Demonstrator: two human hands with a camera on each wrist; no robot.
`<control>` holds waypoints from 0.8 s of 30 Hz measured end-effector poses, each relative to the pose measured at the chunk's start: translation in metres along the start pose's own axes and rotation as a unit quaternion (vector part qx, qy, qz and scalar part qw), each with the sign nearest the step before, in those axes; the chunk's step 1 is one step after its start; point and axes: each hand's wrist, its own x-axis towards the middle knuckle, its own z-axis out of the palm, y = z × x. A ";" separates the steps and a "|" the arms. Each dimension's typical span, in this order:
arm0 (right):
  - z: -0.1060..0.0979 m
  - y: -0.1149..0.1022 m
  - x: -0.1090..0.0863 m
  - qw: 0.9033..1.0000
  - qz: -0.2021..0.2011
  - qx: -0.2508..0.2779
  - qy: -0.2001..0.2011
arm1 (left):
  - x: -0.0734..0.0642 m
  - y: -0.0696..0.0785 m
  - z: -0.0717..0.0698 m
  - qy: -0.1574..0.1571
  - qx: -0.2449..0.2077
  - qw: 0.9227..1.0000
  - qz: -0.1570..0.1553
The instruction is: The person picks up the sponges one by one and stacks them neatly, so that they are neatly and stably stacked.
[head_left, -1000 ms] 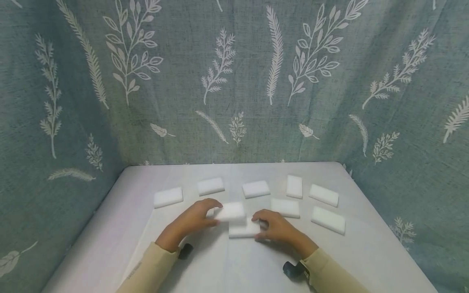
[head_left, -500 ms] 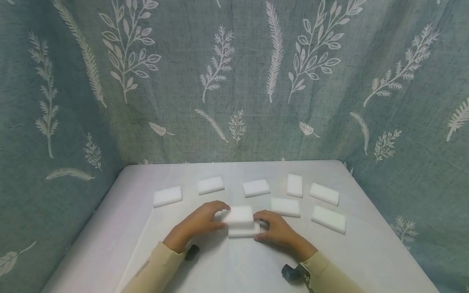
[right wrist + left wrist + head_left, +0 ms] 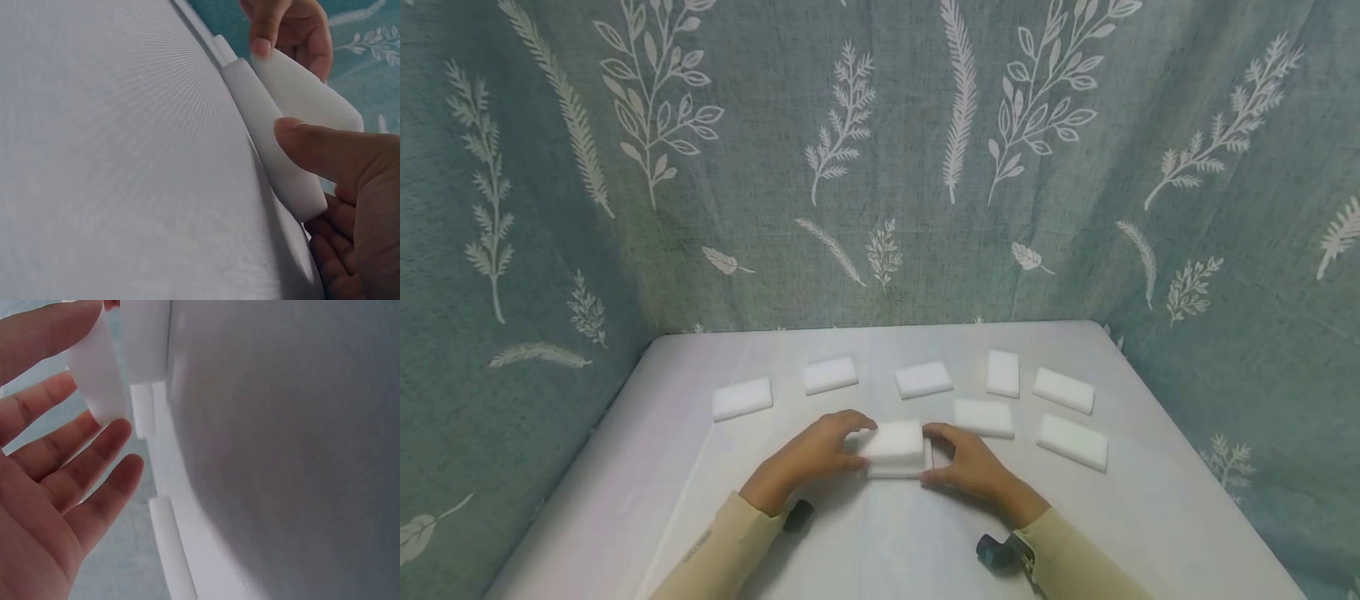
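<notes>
Looks like early going: two white pads stacked so far, top pad point(image 3: 892, 439) sitting on the bottom pad point(image 3: 901, 469), right between both grips. Seven loose pads point(image 3: 983, 417) left spread on the counter point(image 3: 625, 500) beyond. Left hand point(image 3: 808, 454) pinching the top pad's left end; right hand point(image 3: 970, 467) curled round the stack's right end, thumb on its side.

Soft, even light, slightly dim

Faint shadows under both sleeves on the worktop point(image 3: 1135, 508); head view bends at its edges; wrist views blur up close.
</notes>
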 end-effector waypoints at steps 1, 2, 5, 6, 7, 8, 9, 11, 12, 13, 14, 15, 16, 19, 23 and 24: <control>0.000 -0.001 0.000 1.000 0.002 0.003 0.001 | 0.001 0.000 0.000 0.000 0.001 1.000 0.000; -0.001 -0.001 0.001 1.000 0.004 0.006 0.002 | 0.001 0.001 0.000 -0.001 0.001 1.000 0.000; -0.002 -0.002 0.001 1.000 0.010 0.005 -0.002 | 0.004 0.003 0.001 -0.004 0.003 1.000 -0.004; -0.002 -0.002 0.001 1.000 0.013 0.006 -0.004 | 0.005 0.003 0.001 -0.006 0.003 1.000 -0.004; -0.003 -0.003 0.001 1.000 0.015 0.006 -0.005 | 0.006 0.004 0.002 -0.008 0.006 1.000 -0.003; -0.003 -0.003 0.001 1.000 0.018 0.007 -0.006 | 0.007 0.005 0.002 -0.010 0.007 1.000 -0.002; -0.004 -0.004 0.000 1.000 0.021 0.009 -0.006 | 0.007 0.006 0.003 -0.011 0.009 1.000 0.000; -0.004 -0.005 0.000 1.000 0.025 0.010 -0.006 | 0.009 0.008 0.004 -0.014 0.011 1.000 0.004; -0.004 -0.005 0.000 1.000 0.026 0.012 -0.005 | 0.009 0.009 0.004 -0.014 0.013 1.000 0.005; -0.004 -0.006 0.000 1.000 0.026 0.011 -0.004 | 0.009 0.010 0.004 -0.015 0.013 1.000 0.005; -0.004 -0.006 0.000 1.000 0.026 0.009 -0.004 | 0.010 0.011 0.004 -0.015 0.014 1.000 0.004; -0.004 -0.006 0.000 1.000 0.025 0.008 -0.004 | 0.010 0.012 0.004 -0.015 0.015 1.000 0.003; -0.004 -0.005 0.000 1.000 0.024 0.007 -0.004 | 0.009 0.012 0.004 -0.014 0.015 1.000 -0.001; -0.003 -0.005 0.000 1.000 0.023 0.003 -0.006 | 0.009 0.013 0.004 -0.013 0.016 1.000 -0.008; -0.004 -0.004 0.000 1.000 0.024 -0.004 -0.003 | 0.008 0.012 0.004 -0.016 0.020 1.000 0.000; -0.004 -0.003 0.000 1.000 0.024 -0.005 -0.002 | 0.008 0.012 0.005 -0.018 0.021 1.000 0.004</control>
